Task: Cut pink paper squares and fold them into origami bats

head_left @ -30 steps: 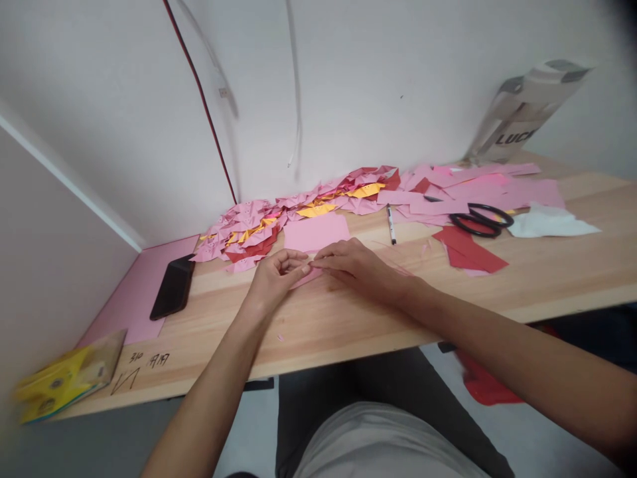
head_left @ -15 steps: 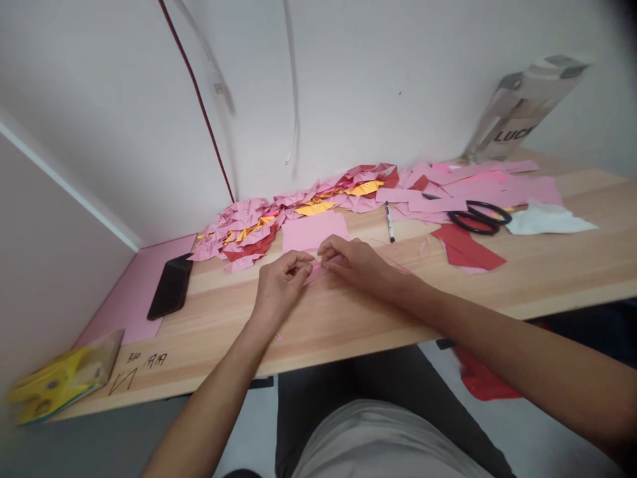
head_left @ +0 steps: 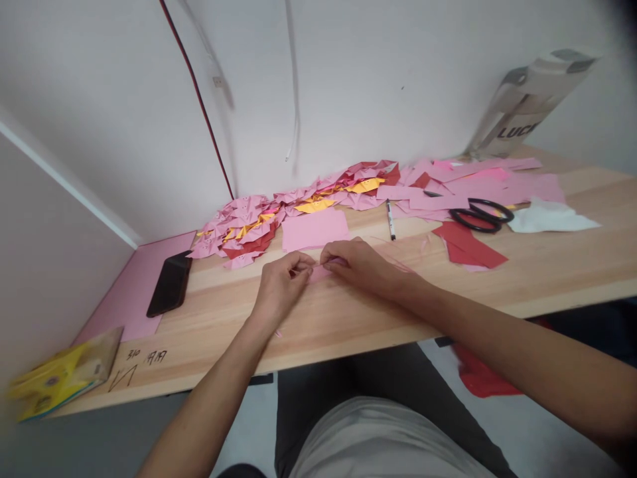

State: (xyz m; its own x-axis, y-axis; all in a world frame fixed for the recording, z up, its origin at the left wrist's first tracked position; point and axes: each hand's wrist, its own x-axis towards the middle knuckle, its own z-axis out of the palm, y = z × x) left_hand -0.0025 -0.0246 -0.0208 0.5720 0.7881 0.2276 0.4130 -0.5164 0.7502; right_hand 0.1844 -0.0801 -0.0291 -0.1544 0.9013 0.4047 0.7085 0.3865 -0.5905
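Left hand (head_left: pixel 283 282), right hand (head_left: pixel 354 261): both pinched small pink paper (head_left: pixel 316 273) at fingertips, low over wooden table (head_left: pixel 219 318), nearer person than pink stack (head_left: pixel 315 230). Looked to me like folding step; next move seemingly called for steady pinch, edges kept even.

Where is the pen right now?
In the head view, the pen lies on the wooden table right of centre, beyond the right hand, between the pink paper stack and the black-handled scissors.
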